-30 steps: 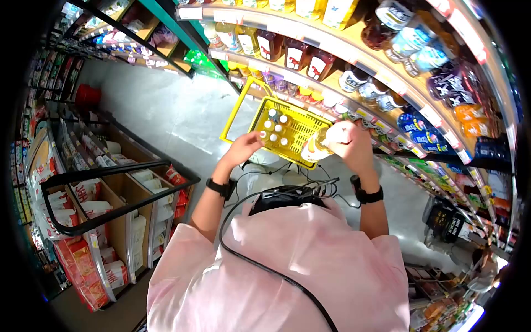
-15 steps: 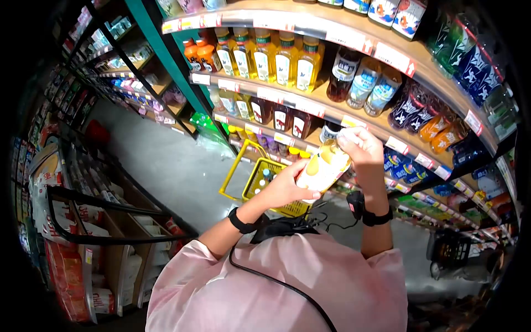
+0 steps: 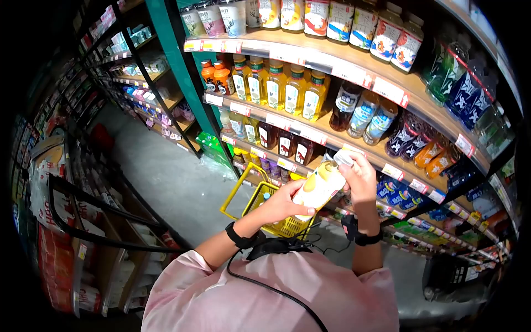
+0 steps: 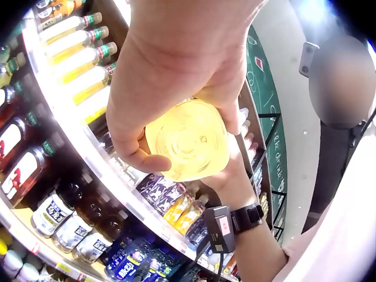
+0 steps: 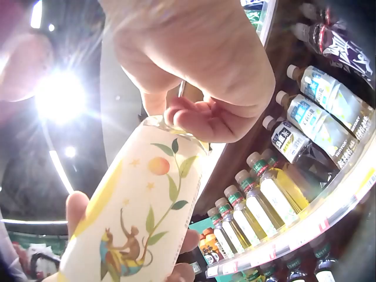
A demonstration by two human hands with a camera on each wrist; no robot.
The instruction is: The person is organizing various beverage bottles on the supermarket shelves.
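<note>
The left hand (image 3: 282, 203) is curled round the bottom of a pale yellow bottle (image 3: 319, 187). The right hand (image 3: 360, 178) pinches its top, so the bottle sits tilted between both hands. Its label (image 5: 141, 223) shows a little monkey, green leaves and a round orange fruit, and I can see no words on it. Just below the bottle is a yellow basket (image 3: 279, 226). Behind the bottle, a shelf (image 3: 310, 55) holds yellow drinks (image 3: 287, 88) with green caps. The price tags (image 3: 387, 88) are too small to read.

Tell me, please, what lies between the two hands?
A pale yellow bottle: the left hand grips its base, the right hand its cap end, as the head view shows.
</note>
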